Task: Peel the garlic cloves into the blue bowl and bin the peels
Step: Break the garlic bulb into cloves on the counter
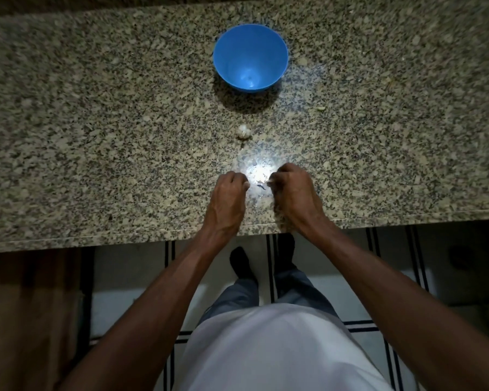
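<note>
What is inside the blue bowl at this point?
The bowl shows only its bare blue floor and walls; no cloves visible. The near wall hides nothing much, though the dim light could mask something tiny.

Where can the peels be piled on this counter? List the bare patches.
The granite counter is bare left of the blue bowl and left hand, and mostly bare to the right, past the right hand, save a small scrap. The middle strip is crowded: bowl, garlic, then both hands near the front edge.
</note>
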Available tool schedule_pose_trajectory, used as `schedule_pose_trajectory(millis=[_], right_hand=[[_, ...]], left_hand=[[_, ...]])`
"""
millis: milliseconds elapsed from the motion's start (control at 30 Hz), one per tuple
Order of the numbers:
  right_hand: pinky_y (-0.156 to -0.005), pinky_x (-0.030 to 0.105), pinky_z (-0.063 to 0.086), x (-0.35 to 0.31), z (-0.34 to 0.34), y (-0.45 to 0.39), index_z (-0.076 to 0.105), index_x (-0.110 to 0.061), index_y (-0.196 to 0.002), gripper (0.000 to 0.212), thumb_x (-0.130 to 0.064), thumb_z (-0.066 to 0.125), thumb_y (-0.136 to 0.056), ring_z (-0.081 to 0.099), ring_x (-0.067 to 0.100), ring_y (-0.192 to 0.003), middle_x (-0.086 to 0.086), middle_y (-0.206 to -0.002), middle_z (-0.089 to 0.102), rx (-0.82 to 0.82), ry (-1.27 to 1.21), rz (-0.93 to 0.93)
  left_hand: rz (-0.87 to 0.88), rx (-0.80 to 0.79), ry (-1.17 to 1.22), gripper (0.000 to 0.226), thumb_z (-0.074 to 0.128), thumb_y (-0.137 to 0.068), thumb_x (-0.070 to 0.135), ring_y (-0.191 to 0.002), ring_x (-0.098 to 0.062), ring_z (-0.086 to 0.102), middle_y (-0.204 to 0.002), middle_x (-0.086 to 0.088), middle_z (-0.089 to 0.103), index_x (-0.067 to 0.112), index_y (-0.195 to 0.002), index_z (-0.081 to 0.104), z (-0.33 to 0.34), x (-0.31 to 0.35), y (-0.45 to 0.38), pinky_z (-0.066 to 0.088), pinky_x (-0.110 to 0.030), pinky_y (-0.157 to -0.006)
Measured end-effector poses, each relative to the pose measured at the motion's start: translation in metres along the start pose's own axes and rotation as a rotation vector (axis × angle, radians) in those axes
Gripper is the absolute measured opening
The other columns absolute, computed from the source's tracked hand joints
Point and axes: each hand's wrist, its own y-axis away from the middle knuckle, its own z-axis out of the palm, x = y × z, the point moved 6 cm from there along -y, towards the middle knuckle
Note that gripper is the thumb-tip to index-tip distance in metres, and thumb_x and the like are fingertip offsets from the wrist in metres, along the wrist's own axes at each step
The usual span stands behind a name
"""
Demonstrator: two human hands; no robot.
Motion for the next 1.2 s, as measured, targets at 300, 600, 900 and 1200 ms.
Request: schedule_pose_trajectory(millis=[300,600,900,1200], right_hand=[[-0.064,0.013,0.056,0.04,-0.009,0.01,0.079,-0.027,-0.084,0.013,-0.016,0.083,-0.088,0.076,0.004,-0.073,-0.01,-0.074,0.079,-0.052,-0.699,0.375],[-0.091,0.044,0.062,0.048,-0.016,-0.001,0.08,-0.001,-0.107,0.022,-0.016,0.081,-0.091,0.077,0.027,-0.097,0.014,-0.101,0.079,-0.105,-0.775,0.403],[-0.096,0.052,0.06,0.073,-0.023,0.0,0.081,-0.011,-0.089,0.002,-0.013,0.081,-0.091,0.077,0.026,-0.093,0.012,-0.094,0.08,-0.164,-0.825,0.38],[-0.092,0.048,0.063,0.062,-0.016,-0.002,0.077,0.002,-0.112,0.024,-0.013,0.079,-0.093,0.078,0.027,-0.091,0.016,-0.098,0.079,-0.29,-0.789,0.336]], left_hand=[[-0.109,0.052,0.225,0.013,0.065,-0.099,0.016,-0.083,-0.014,0.06,-0.093,-0.003,0.068,0.007,-0.096,0.073,-0.012,-0.01,0.014,0.053,-0.032,-0.075],[-0.075,0.087,0.182,0.008,0.073,-0.094,0.015,-0.085,-0.014,0.061,-0.096,-0.002,0.067,0.009,-0.097,0.077,0.001,0.021,0.002,0.056,-0.036,-0.075],[0.056,-0.022,-0.217,0.01,0.069,-0.098,0.016,-0.102,-0.023,0.059,-0.108,-0.004,0.07,0.007,-0.099,0.076,0.015,0.033,0.009,0.059,-0.046,-0.071],[-0.166,-0.018,-0.245,0.016,0.069,-0.09,-0.007,-0.094,-0.034,0.062,-0.102,-0.015,0.068,-0.001,-0.104,0.076,0.012,0.032,0.031,0.053,-0.047,-0.072]])
